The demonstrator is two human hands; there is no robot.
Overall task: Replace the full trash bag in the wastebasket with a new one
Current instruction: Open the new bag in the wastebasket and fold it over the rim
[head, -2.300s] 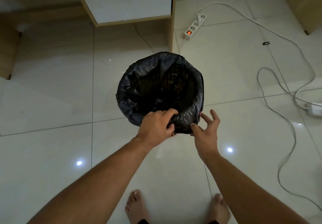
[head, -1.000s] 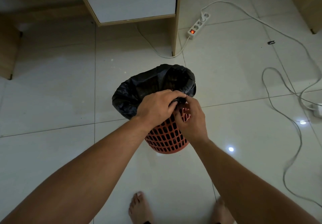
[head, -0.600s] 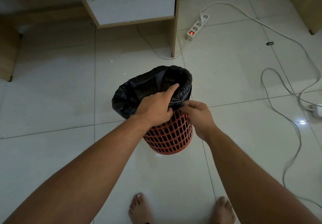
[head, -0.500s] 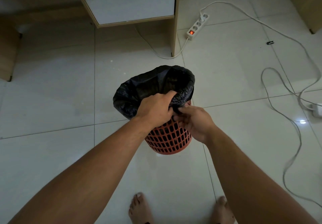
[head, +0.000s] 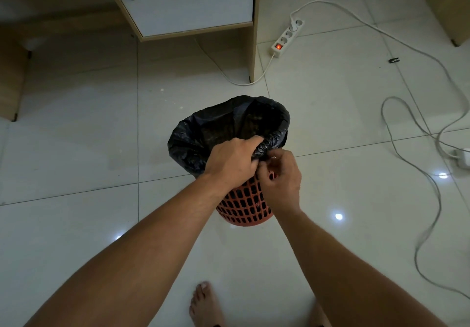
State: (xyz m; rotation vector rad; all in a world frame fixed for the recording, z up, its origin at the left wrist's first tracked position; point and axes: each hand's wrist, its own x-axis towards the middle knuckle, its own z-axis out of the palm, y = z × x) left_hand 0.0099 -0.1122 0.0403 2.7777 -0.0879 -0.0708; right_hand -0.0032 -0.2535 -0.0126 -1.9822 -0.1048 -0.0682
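Left hand (head: 232,158) clutching black trash bag (head: 216,128) rim, right hand (head: 281,176) apparently pinching it, red wastebasket (head: 245,208) below

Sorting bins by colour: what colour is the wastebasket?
Red-orange lattice wastebasket, under a black bag; head view.

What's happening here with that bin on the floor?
A person stands barefoot over a red mesh wastebasket lined with a black trash bag. The left hand and right hand both grip the bag's near edge at the rim. The far edge is draped over the rim. A power strip lies nearby.
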